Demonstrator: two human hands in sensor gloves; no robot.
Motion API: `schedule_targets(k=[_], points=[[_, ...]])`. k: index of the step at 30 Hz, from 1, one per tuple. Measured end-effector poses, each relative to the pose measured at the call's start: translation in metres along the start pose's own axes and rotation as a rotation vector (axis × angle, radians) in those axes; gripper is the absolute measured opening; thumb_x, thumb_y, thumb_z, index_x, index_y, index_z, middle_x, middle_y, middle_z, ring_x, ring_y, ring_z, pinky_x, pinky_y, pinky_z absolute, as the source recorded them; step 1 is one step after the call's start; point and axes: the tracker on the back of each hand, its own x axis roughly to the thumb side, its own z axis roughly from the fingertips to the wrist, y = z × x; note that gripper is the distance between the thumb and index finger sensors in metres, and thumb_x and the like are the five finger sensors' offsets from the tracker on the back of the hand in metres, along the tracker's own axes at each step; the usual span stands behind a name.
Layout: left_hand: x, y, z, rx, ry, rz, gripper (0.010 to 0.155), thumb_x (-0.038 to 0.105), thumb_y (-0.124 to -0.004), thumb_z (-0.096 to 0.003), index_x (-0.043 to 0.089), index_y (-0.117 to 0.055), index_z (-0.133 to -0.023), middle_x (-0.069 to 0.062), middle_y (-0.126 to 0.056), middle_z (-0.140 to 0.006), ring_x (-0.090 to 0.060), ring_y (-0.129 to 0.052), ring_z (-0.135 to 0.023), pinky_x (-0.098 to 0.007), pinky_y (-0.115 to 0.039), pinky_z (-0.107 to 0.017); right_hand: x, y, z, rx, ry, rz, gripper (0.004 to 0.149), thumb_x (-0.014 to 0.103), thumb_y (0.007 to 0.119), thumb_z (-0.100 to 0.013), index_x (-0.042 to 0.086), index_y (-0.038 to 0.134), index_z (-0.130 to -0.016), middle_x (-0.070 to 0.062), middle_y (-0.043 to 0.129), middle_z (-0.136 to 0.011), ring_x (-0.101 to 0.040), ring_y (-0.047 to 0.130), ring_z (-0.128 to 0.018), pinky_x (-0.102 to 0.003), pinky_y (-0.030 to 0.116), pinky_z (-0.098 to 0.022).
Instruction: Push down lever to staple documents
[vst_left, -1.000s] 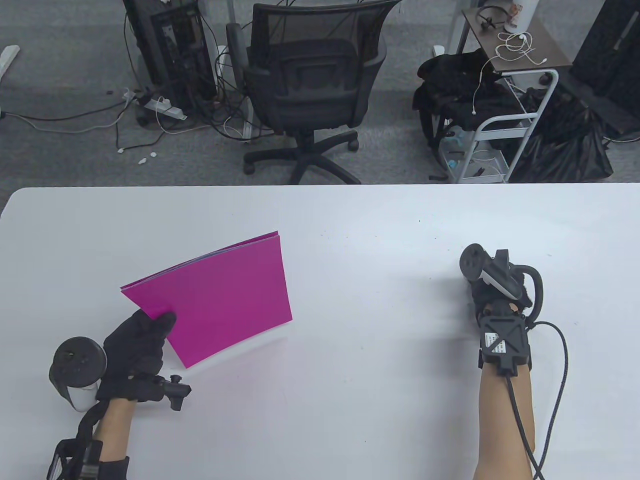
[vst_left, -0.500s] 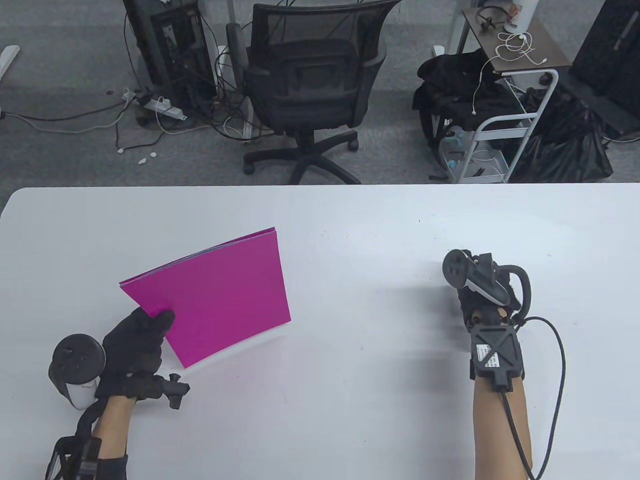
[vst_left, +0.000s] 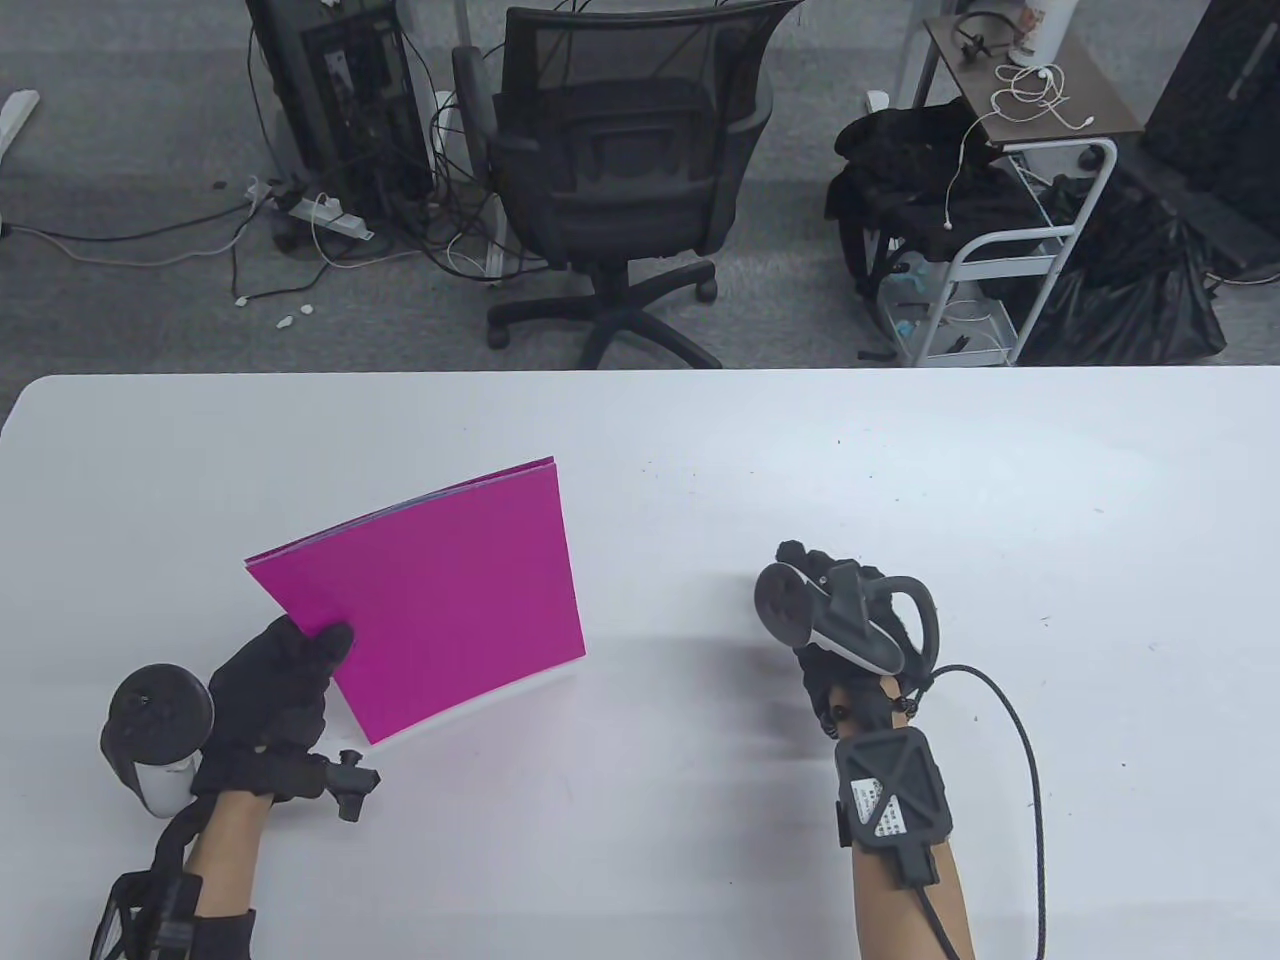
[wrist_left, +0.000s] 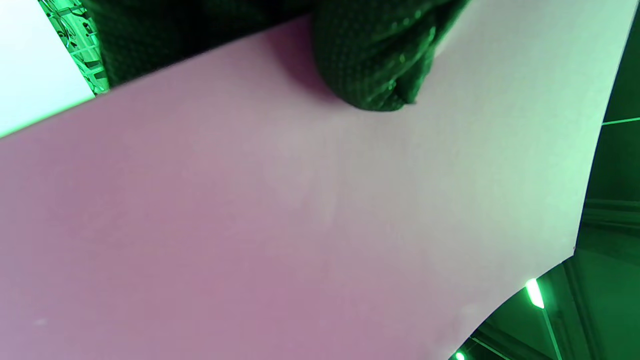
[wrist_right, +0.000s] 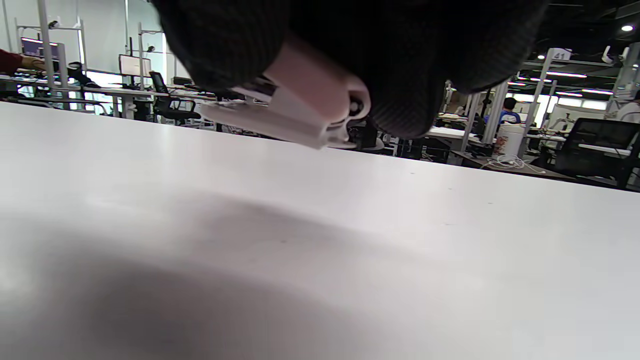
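Observation:
A magenta stack of paper sheets (vst_left: 440, 595) is held tilted above the white table (vst_left: 700, 460) on the left. My left hand (vst_left: 275, 680) grips its near left corner, thumb on top; in the left wrist view the paper (wrist_left: 300, 225) fills the frame under my gloved fingers (wrist_left: 375, 65). My right hand (vst_left: 840, 640) is over the table's middle right, mostly hidden under its tracker. In the right wrist view it holds a small white stapler (wrist_right: 295, 112) above the table (wrist_right: 300, 225). The stapler is hidden in the table view.
An office chair (vst_left: 620, 170) stands behind the table's far edge. A cart with cables (vst_left: 1010, 180) and black bags stands at the back right. A cable runs from my right wrist along my forearm (vst_left: 1030, 800).
My right hand has moved left and toward me with the stapler, closer to the paper. My left hand and the paper have stayed almost still.

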Motion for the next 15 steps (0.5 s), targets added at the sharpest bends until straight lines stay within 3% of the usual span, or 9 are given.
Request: schedule_targets(k=[7, 15], points=[[0.003, -0.005, -0.001, -0.028, -0.011, 0.001, 0.04, 0.027, -0.083, -0.0506, 0.02, -0.087, -0.089, -0.005, -0.105, -0.081, -0.027, -0.11, -0.068, -0.054, -0.093, -0.054, 0.042, 0.006, 0.004, 0.0, -0.091, 0.013, 0.063, 0.035, 0.077, -0.047, 0.008, 0.063, -0.102, -0.017, 0.082, -0.094, -0.042, 0.092, -0.081, -0.058, 0.077, -0.063], [0.002, -0.006, 0.0, -0.034, -0.011, -0.004, 0.039, 0.027, -0.083, -0.0506, 0.02, -0.087, -0.089, -0.005, -0.105, -0.081, -0.027, -0.11, -0.068, -0.054, -0.093, -0.054, 0.053, 0.022, 0.0, 0.036, -0.121, 0.001, 0.062, 0.034, 0.077, -0.046, 0.009, 0.064, -0.101, -0.016, 0.083, -0.094, -0.041, 0.092, -0.081, -0.057, 0.077, -0.063]])
